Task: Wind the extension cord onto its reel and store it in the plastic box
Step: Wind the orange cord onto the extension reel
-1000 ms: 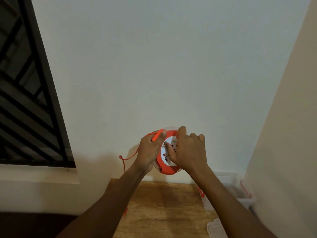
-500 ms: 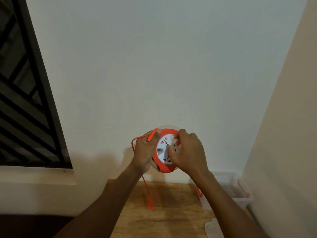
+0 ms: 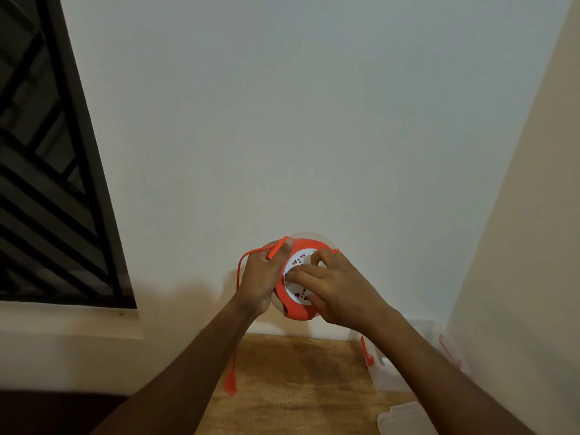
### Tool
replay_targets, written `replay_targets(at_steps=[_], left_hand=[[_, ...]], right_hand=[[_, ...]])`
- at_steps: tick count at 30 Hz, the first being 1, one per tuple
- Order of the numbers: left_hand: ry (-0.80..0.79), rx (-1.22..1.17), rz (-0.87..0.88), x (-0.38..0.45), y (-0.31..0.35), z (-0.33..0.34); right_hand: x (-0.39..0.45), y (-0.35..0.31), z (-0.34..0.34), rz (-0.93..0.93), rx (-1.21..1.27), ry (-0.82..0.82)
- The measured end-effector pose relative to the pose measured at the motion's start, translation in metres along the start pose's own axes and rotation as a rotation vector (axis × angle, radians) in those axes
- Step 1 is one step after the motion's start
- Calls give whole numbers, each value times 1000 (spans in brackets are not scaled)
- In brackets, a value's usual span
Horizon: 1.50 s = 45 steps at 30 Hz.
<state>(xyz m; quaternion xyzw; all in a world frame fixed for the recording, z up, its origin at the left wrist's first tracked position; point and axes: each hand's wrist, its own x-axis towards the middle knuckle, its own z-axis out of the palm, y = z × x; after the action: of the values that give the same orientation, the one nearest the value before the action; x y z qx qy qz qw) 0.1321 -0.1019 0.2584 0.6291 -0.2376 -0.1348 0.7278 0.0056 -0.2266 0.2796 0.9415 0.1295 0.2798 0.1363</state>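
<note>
Orange reel in the left hand's grip, right hand's fingers curled on its white face (cord dangling) — above the table.

Reel: orange, gripped by left hand
Right hand: fingers curled on the white socket face
Cord: hangs loose over wooden table

wooden tabletop: near centre | barred window: far left | white wall: far | cream wall: right
</note>
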Motion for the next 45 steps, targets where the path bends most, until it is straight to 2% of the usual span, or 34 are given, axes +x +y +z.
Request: replay_targets(at_steps=[8, 12, 20, 22, 25, 32, 36, 40, 43, 45], left_hand=[[-61, -5, -54, -2, 2, 0], [-128, -5, -55, -2, 5, -6], [-149, 56, -26, -3, 9, -6], [-151, 47, -3, -4, 12, -3], [-125, 15, 12, -3, 11, 3], [9, 9, 95, -6, 8, 10], [32, 3, 117, -7, 10, 12], [10, -6, 112, -8, 6, 11], [15, 14, 100, -7, 7, 9], [1, 10, 105, -8, 7, 7]], right_hand=[[-2, -1, -1, -158, -95, -96], [-8, 4, 4, -155, -116, -113], [-10, 12, 18, -235, -347, 126], [-6, 8, 21, -174, -356, 206], [5, 3, 15, 40, -310, 286], [24, 1, 1, 579, -85, 227], [22, -2, 8, 726, 38, 199], [19, -5, 6, 630, -24, 300], [17, -7, 1, 409, -61, 419], [14, -7, 0, 271, -58, 378]])
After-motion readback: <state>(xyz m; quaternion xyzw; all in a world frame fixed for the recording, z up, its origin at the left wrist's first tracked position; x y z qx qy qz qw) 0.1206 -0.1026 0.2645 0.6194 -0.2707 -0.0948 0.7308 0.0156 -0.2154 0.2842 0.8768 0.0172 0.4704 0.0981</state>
